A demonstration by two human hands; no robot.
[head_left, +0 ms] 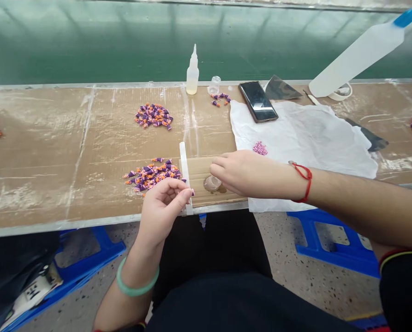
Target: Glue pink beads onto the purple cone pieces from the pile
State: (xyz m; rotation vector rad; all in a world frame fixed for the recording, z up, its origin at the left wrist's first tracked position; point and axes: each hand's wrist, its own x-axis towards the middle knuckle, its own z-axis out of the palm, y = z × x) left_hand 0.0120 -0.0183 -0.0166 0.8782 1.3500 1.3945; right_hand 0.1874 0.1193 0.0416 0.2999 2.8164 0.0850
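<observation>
My left hand [164, 203] is at the near table edge, fingers pinched on a tiny purple piece beside a white strip [185, 175] lying across the cardboard. My right hand [243, 173] reaches in from the right, fingers curled down over a blob of clear glue [211, 183] on a cardboard piece [199, 170]; what its fingertips hold is hidden. A pile of small purple and orange pieces [152, 174] lies just left of the strip. A small heap of pink bits [260, 148] sits on white paper [313, 138] behind my right hand.
A second purple pile [153, 115], a glue bottle [192, 74], a small clear jar [214, 85] and a phone [258, 101] lie farther back. A large white bottle [358, 57] leans at the far right. Blue plastic stools [330, 244] stand below the table.
</observation>
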